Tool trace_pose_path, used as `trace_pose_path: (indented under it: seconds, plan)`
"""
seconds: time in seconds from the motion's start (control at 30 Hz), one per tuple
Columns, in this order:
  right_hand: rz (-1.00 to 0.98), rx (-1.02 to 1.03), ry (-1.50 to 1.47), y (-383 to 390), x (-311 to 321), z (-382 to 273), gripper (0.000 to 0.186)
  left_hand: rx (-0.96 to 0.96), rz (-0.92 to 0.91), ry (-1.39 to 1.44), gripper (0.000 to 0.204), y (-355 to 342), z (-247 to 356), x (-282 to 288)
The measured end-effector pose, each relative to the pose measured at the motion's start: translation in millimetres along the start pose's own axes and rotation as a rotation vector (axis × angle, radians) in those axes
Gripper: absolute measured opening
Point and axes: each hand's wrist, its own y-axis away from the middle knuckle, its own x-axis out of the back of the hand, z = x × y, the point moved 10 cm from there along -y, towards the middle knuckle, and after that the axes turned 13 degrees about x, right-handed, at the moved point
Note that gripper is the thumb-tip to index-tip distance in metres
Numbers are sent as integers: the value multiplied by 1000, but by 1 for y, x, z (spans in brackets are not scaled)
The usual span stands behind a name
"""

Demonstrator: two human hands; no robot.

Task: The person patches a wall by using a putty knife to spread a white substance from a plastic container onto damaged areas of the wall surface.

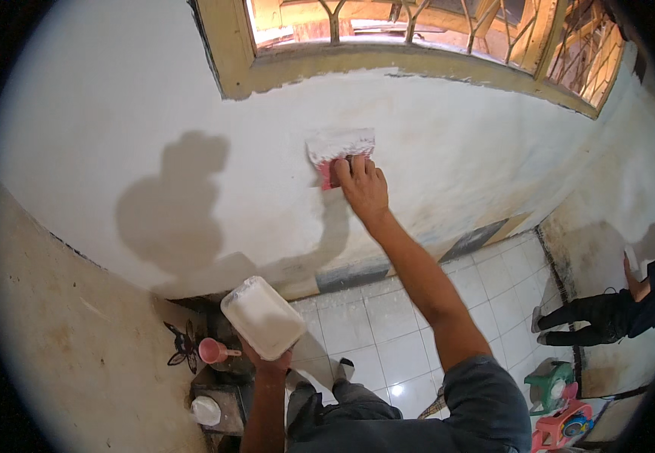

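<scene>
- so, at the left a dark shadow point(172, 211) falls on the white wall point(78, 128).
- nearer, a dark petal-shaped ornament point(184, 346) is just beside a pink dipper point(212, 351) whose handle points right; a rounded white thing point(206, 411), too unclear to name, is nearer still.
- right of these, the left hand point(271, 361) is clamped on the near end of a white rectangular tub point(265, 321), its fingers partly hidden underneath.
- farther off, a yellow window frame point(231, 60) holds a metal grille point(410, 30).
- in the middle, a wide scraper point(342, 141), reddish with a blade coated in white paste, rests against the wall.
- the right hand point(365, 187) is closed around its near part, fingers bent over it.
- pale floor tiles point(391, 313) spread nearer.
- at the right, another person point(644, 302) in dark clothes reaches toward the side wall; nearer are green point(546, 386) and pink plastic pieces point(557, 429).
</scene>
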Motion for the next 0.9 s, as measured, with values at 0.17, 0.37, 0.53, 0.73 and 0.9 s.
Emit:
trace_pose_path:
  seconds: [0.17, 0.37, 0.53, 0.73, 0.9]
  plan:
    - [-112, 161, -114, 101, -43, -28, 20, 7, 69, 55, 58, 6, -2, 16]
    - [178, -763, -416, 152, 5, 97, 16, -101, 31, -13, 55, 8, 0, 17]
    - [544, -1060, -520, 97, 41, 153, 20, -39, 28, 17, 54, 12, -6, 1]
    - [490, -452, -581, -36, 22, -1, 20, -43, 38, -84, 54, 6, -8, 20]
    - [161, -108, -670, -25, 32, -93, 23, -12, 37, -107, 57, 5, -8, 24]
